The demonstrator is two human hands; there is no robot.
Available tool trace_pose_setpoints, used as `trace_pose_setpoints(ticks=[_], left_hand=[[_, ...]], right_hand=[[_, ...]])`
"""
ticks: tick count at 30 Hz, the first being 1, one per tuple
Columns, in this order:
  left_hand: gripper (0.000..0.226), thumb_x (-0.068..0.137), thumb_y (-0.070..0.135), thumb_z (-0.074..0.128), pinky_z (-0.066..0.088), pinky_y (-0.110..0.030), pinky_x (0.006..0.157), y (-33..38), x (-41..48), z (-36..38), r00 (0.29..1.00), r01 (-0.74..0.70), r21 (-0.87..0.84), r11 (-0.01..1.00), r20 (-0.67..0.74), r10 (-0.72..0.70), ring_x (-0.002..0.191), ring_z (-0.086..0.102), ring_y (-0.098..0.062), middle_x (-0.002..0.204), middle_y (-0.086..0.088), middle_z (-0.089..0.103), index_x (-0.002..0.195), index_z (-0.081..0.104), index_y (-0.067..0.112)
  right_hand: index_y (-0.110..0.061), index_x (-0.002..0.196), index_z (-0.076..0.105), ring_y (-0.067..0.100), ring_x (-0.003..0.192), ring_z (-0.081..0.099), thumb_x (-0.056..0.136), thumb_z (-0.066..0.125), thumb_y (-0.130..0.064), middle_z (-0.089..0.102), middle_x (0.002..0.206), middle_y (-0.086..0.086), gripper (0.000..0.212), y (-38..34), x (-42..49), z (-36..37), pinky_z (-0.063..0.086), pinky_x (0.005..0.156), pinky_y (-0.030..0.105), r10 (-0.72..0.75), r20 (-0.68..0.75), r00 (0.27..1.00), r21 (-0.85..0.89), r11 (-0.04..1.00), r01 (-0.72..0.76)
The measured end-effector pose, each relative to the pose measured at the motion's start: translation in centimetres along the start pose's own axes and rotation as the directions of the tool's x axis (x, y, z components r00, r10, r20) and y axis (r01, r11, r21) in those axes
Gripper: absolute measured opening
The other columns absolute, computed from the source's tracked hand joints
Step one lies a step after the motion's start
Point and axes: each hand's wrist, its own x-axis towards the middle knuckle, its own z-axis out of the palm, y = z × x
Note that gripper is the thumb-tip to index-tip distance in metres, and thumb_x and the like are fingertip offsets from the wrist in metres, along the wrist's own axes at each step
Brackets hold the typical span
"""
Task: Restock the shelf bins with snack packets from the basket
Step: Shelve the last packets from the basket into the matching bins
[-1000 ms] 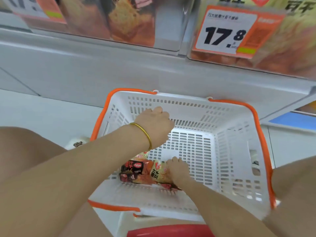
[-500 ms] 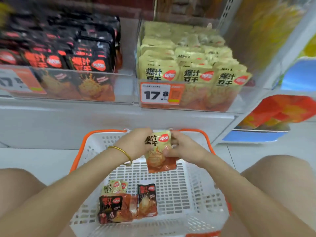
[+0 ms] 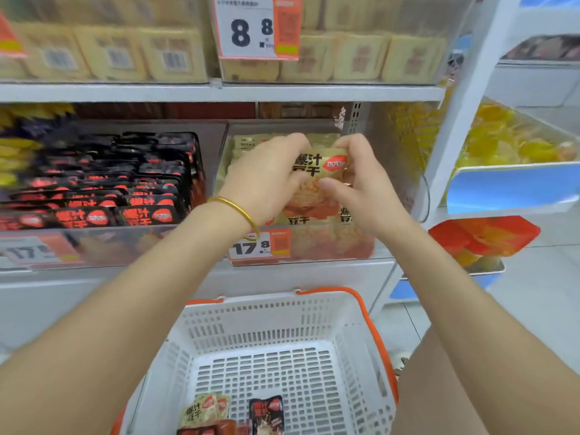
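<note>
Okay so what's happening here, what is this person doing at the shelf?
A person is restocking snacks. The left hand and right hand together grip one yellow snack packet, held at the mouth of the clear shelf bin of matching yellow packets, above the 17.8 price tag. It is not yet set down. The white basket below holds a few more packets, yellow and black, at its near end.

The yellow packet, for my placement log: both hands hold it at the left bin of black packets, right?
No, wrong bin. The head view shows the left hand and right hand holding the yellow packet at the right bin, stocked with matching yellow packets.
</note>
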Motion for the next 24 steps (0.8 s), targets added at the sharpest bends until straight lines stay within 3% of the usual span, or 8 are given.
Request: trace_pose_setpoints(ticks=[3, 7, 12, 16, 19, 24], left_hand=[[0.031, 0.093, 0.024, 0.055, 0.042, -0.039, 0.087, -0.4, -0.3, 1.4, 0.999, 0.004, 0.034, 0.999, 0.034, -0.005, 0.108, 0.054, -0.029, 0.115, -0.008, 0.06, 0.121, 0.05, 0.012], [0.031, 0.094, 0.025, 0.054, 0.045, -0.042, 0.086, -0.8, -0.8, 2.7, 0.995, 0.035, 0.044, 0.998, 0.087, -0.039, 0.106, 0.056, -0.03, 0.117, -0.007, 0.06, 0.122, 0.049, 0.013], [0.022, 0.093, 0.025, 0.056, 0.046, -0.04, 0.084, -1.1, 0.0, 2.6, 1.0, 0.023, -0.034, 0.999, 0.012, -0.023, 0.097, 0.055, -0.023, 0.113, -0.001, 0.058, 0.112, 0.053, 0.014], [0.014, 0.096, 0.02, 0.05, 0.045, -0.043, 0.084, -1.9, 0.1, 3.7, 1.0, 0.012, -0.011, 1.0, 0.023, -0.011, 0.096, 0.054, -0.026, 0.098, -0.004, 0.058, 0.095, 0.062, 0.013], [0.016, 0.093, 0.024, 0.054, 0.036, -0.034, 0.085, -2.6, -0.2, 5.1, 1.0, 0.001, 0.071, 0.997, -0.013, -0.001, 0.1, 0.047, -0.024, 0.09, 0.003, 0.052, 0.092, 0.067, 0.015], [0.02, 0.094, 0.03, 0.053, 0.027, -0.032, 0.084, -2.9, -0.8, 6.5, 0.999, -0.001, 0.226, 0.974, 0.041, -0.008, 0.104, 0.042, -0.022, 0.105, 0.003, 0.06, 0.102, 0.068, 0.02]], right_hand=[[-0.016, 0.11, 0.041, 0.021, 0.081, 0.055, 0.084, 0.064, -0.005, 0.052, 0.088, -0.007, 0.036, 1.3, 0.0, 0.6, 0.048, 0.078, 0.037, 0.005, 0.047, 0.999, -0.036, 0.999, -0.003], [-0.009, 0.117, 0.055, 0.015, 0.097, 0.052, 0.081, 0.07, -0.014, 0.054, 0.103, -0.003, 0.039, 2.3, 0.0, 0.5, 0.035, 0.081, 0.021, -0.053, 0.054, 0.997, -0.287, 0.956, 0.066], [-0.011, 0.104, 0.065, 0.021, 0.095, 0.056, 0.086, 0.066, -0.022, 0.06, 0.096, -0.004, 0.021, 1.8, 0.9, -0.7, 0.044, 0.084, 0.035, -0.089, -0.017, 0.996, -0.396, 0.915, 0.075], [-0.016, 0.102, 0.068, 0.021, 0.104, 0.049, 0.085, 0.066, -0.028, 0.064, 0.098, -0.001, 0.021, 2.4, 1.5, -0.2, 0.044, 0.085, 0.038, 0.057, 0.113, 0.992, -0.536, 0.844, 0.013], [-0.019, 0.104, 0.069, 0.024, 0.107, 0.045, 0.087, 0.063, -0.033, 0.061, 0.103, 0.001, 0.023, 2.6, 1.6, 0.6, 0.041, 0.086, 0.037, 0.062, 0.211, 0.975, -0.673, 0.733, 0.099], [-0.022, 0.107, 0.067, 0.023, 0.11, 0.041, 0.088, 0.059, -0.037, 0.053, 0.107, 0.0, 0.025, 2.6, 1.6, 1.9, 0.026, 0.076, 0.032, 0.085, 0.291, 0.953, -0.795, 0.575, 0.192]])
